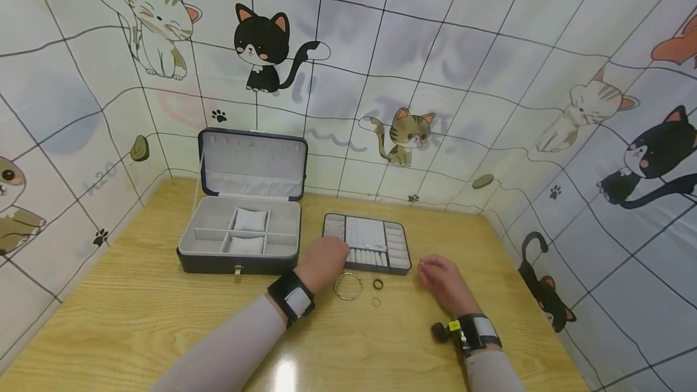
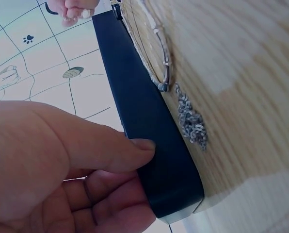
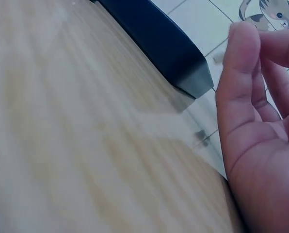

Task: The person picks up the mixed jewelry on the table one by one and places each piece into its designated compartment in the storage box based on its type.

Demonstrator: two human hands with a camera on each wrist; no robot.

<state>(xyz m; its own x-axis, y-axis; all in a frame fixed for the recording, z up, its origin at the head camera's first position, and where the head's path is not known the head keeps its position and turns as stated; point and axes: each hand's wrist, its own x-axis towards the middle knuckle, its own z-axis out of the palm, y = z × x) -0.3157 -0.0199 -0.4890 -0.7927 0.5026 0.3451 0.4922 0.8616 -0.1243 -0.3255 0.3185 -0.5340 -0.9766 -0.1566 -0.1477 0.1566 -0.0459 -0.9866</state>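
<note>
My left hand [image 1: 323, 264] holds the front left corner of a shallow dark jewelry tray [image 1: 376, 268]. In the left wrist view, its thumb [image 2: 135, 154] presses on the tray's dark side wall, the other fingers curled behind it. Just off the tray's right corner is my right hand [image 1: 445, 284], raised over the table. Its thumb and fingertips come together, with a small pale piece [image 2: 87, 13] at the tips in the left wrist view. A thin bangle [image 1: 348, 299] lies before the tray, beside a dark ring [image 1: 378, 288] and a finer ring [image 1: 376, 306]. A silver chain [image 2: 192, 120] is heaped near the bangle.
An opened jewelry box [image 1: 207, 264] with its lid [image 1: 253, 156] raised stands left of the tray, two small cushions [image 1: 251, 220] inside. Cat-printed cloth [image 1: 348, 65] hangs behind and on both sides of the wooden table [image 1: 337, 349].
</note>
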